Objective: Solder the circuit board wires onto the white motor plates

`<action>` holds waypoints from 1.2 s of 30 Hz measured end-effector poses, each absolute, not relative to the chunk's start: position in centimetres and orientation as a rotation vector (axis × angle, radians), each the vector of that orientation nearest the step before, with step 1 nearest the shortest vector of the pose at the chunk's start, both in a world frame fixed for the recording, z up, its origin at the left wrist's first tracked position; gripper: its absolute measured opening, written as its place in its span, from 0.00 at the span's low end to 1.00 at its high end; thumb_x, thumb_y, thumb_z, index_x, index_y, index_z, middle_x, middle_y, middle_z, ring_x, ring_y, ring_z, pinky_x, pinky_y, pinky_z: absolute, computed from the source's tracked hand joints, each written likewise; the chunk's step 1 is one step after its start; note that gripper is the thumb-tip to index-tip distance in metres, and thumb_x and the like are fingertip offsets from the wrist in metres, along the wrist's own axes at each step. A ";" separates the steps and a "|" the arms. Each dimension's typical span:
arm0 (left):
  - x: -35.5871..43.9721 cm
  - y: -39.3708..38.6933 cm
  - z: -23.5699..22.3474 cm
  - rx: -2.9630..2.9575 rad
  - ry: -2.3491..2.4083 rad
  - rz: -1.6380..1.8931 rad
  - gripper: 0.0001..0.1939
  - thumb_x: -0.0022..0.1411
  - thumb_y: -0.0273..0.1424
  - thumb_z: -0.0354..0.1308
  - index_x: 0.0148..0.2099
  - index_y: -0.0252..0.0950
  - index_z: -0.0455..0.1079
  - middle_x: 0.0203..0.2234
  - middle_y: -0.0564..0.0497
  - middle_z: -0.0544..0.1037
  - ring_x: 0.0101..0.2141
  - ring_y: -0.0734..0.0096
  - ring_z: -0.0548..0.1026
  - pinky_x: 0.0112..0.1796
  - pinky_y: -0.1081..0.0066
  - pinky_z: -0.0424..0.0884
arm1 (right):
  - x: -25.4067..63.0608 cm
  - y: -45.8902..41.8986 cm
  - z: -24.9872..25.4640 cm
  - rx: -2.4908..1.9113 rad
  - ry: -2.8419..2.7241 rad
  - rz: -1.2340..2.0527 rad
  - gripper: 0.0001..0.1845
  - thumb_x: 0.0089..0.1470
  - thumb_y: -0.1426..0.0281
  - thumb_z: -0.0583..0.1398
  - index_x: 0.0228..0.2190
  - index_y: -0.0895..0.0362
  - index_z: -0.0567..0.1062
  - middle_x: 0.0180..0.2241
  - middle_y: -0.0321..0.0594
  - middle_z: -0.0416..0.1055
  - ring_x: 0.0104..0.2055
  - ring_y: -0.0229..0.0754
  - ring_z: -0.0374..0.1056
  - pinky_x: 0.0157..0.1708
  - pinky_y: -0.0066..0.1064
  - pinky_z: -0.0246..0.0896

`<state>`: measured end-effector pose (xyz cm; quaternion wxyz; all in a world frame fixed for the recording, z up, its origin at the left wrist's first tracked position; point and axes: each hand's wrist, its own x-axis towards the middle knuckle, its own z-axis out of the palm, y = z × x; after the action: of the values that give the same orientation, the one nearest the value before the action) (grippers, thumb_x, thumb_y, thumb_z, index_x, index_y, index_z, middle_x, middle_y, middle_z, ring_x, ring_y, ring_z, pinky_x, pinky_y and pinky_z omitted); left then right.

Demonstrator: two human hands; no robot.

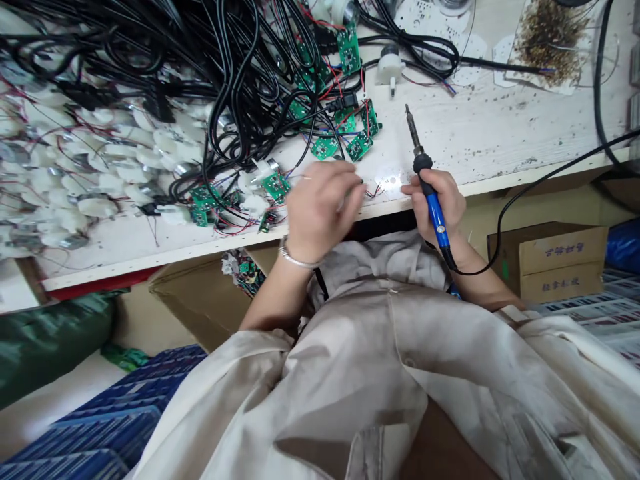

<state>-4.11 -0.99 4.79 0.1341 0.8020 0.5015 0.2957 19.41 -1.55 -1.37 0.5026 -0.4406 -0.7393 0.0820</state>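
Item: a blue-handled soldering iron [437, 217], tip pointing away from the body and touching nothing, above a white-painted workbench [480, 133]; the right hand [440, 200] is closed firmly round its grip, just behind the black collar; a hold this close to the tip should give steady control, with the bare shaft kept clear of the skin and wires. Just left of the iron: fine red and dark wires [373, 192], on the bench near the fingertips of the left hand [320, 213], which bears a metal bracelet [295, 257]; its fingers are drawn together, but whether they grip anything cannot be told. Further left of the iron: green circuit boards [345, 137], some wired; a tangle of black cables [250, 67]; a heap of white plastic parts [100, 173]. Beyond the iron: a small white plastic housing [390, 65]; a sheet of brown clippings [550, 40]. Right of the iron: its black cord [530, 180]; a cardboard box [550, 260] below bench level. Nearer the camera than the iron: a beige work coat [350, 360]. Hidden or unclear: the left hand covers part of the bench and any small item between its fingers; the wire ends are too fine to trace; the heap and cables run past the frame.
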 end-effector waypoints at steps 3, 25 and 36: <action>-7.2 -1.6 5.7 2.272 1.722 0.965 0.07 0.72 0.38 0.56 0.43 0.43 0.73 0.37 0.50 0.78 0.40 0.63 0.75 0.43 0.56 0.72 | 19.3 -1.4 -1.5 -1.044 -1.792 0.173 0.19 0.63 0.67 0.56 0.55 0.51 0.69 0.37 0.38 0.79 0.40 0.42 0.78 0.39 0.35 0.78; -7.4 2.2 2.8 2.353 1.322 0.458 0.08 0.71 0.37 0.54 0.42 0.43 0.73 0.56 0.50 0.76 0.62 0.54 0.67 0.61 0.45 0.62 | 19.5 -1.5 -1.9 -1.114 -1.808 0.252 0.18 0.65 0.62 0.54 0.54 0.49 0.69 0.39 0.39 0.80 0.43 0.43 0.79 0.42 0.38 0.78; -7.3 2.5 2.0 2.381 1.285 0.516 0.10 0.73 0.38 0.49 0.46 0.43 0.71 0.53 0.49 0.77 0.62 0.56 0.69 0.62 0.47 0.63 | 19.5 -1.6 -1.7 -1.171 -1.833 0.193 0.15 0.65 0.62 0.54 0.50 0.51 0.70 0.40 0.40 0.80 0.42 0.42 0.79 0.41 0.34 0.77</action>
<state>-7.26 2.51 2.00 0.1924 0.8483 0.4578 0.1839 19.50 -1.57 -1.69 0.4608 -0.4759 -0.7449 0.0786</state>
